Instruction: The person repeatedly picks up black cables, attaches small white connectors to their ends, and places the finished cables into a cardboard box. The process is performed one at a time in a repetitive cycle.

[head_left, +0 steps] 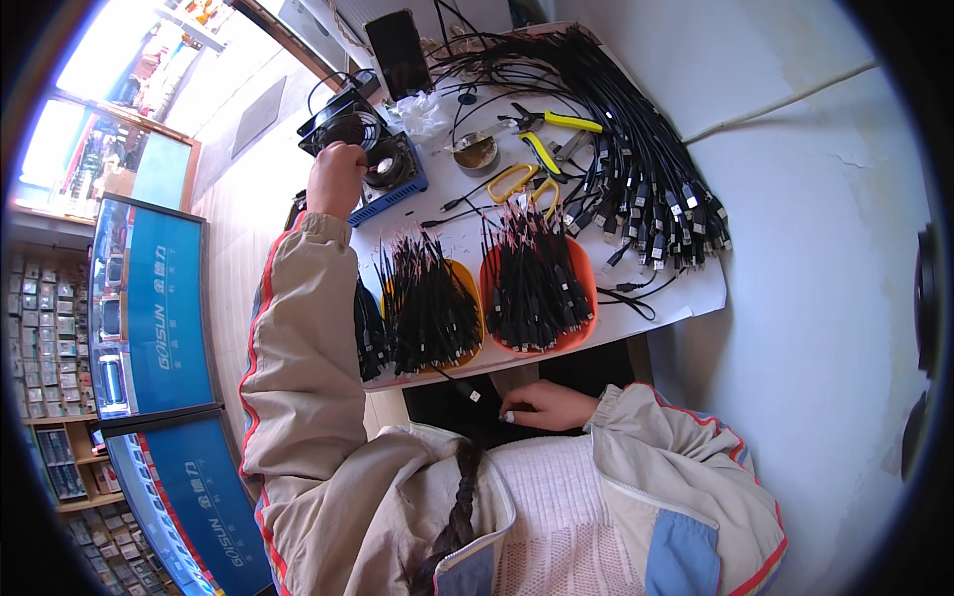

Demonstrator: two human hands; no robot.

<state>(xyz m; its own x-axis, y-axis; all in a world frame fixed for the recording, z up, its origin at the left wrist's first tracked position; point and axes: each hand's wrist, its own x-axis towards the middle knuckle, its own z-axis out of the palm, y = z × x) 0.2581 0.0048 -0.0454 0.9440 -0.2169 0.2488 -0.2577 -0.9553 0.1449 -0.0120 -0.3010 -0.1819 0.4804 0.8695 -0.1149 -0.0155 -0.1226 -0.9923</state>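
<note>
Black coil point(352, 127) by the left hand point(341, 165), whose grip I cannot tell, lies beyond cable-filled tubs point(590, 300), near a blue-sided box point(396, 198).

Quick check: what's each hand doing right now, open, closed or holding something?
Left hand: at the black coil; fingertips hidden, grip cannot be told.
Right hand: loosely curled; cannot tell if it holds anything.

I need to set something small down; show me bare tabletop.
Bare: near-right table corner, beside the cable bundle; a narrow gap between the blue device and round tin. Crowded: around the orange bowl.
</note>
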